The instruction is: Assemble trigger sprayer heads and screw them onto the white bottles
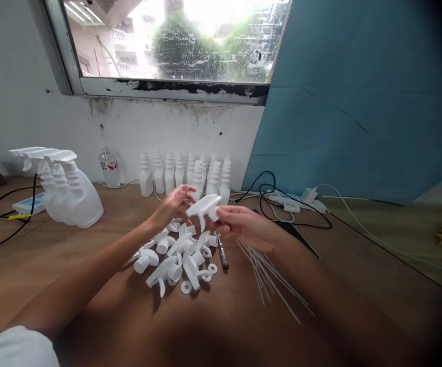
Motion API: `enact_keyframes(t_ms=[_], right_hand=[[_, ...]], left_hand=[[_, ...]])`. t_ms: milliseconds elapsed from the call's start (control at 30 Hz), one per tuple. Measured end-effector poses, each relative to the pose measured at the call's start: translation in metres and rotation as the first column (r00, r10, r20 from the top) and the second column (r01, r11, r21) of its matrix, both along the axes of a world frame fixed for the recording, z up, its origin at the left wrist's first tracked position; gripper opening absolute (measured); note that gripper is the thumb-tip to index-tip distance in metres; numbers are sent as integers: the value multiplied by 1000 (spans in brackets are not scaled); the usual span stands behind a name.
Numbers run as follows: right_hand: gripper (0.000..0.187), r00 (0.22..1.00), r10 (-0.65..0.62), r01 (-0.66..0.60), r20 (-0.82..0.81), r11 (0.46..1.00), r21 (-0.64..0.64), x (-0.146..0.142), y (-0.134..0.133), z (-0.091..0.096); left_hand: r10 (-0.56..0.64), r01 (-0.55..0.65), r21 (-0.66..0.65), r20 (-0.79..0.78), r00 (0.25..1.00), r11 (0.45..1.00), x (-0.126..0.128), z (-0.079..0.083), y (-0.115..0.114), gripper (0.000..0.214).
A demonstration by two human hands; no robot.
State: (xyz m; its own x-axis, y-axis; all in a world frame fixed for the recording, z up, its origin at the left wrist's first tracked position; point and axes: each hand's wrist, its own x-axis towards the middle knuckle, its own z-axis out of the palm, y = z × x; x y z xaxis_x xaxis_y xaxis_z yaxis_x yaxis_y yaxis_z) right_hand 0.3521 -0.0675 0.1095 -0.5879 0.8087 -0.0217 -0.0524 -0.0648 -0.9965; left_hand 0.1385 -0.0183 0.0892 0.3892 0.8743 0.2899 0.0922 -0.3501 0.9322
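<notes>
A white trigger spray head (204, 205) is pinched between the fingers of my right hand (244, 224), its nozzle end pointing left and its trigger hanging down. My left hand (173, 206) is just left of it, fingers apart and curled toward the spray head's nozzle; I see nothing in that hand. Below both hands lies a pile of loose white spray heads (183, 244) with a few small white ring washers (186, 287) at its near edge. A dark pen-like tool (223, 252) rests beside the pile. Thin white tubes (267, 275) lie under my right forearm.
White bottles without heads (169, 173) stand along the wall. At left are white spray bottles with heads fitted (85, 201) and a clear labelled bottle (110, 171). Power strips (297, 199) with black and white cables lie at right, near a dark flat object (295, 235).
</notes>
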Motion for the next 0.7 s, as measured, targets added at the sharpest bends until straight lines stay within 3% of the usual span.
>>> enact_keyframes(t_ms=[67, 133, 233, 400, 500, 600, 700], right_hand=[[38, 997, 14, -13, 72, 1000, -20, -13, -5, -12], [47, 988, -51, 44, 148, 998, 45, -21, -8, -22], [53, 960, -144, 110, 240, 983, 150, -25, -10, -28], [55, 928, -176, 138, 329, 981, 136, -23, -13, -20], [56, 898, -243, 214, 367, 970, 117, -13, -7, -14], [57, 904, -278, 256, 325, 960, 110, 4, 12, -17], [52, 854, -376, 295, 360, 919, 262, 23, 36, -32]], left_hand=[[-195, 205, -220, 68, 978, 954, -3, 3, -17, 61], [-246, 249, -328, 53, 968, 911, -5, 3, -32, 56], [-216, 220, -406, 56, 975, 887, -7, -2, -45, 49], [-149, 208, -459, 162, 975, 864, -8, -10, -53, 43], [-79, 214, -529, 266, 961, 821, -9, -10, -57, 38], [-88, 358, -609, 427, 900, 708, -9, -14, -65, 23], [-118, 531, -680, 555, 823, 506, -7, -27, -81, 25]])
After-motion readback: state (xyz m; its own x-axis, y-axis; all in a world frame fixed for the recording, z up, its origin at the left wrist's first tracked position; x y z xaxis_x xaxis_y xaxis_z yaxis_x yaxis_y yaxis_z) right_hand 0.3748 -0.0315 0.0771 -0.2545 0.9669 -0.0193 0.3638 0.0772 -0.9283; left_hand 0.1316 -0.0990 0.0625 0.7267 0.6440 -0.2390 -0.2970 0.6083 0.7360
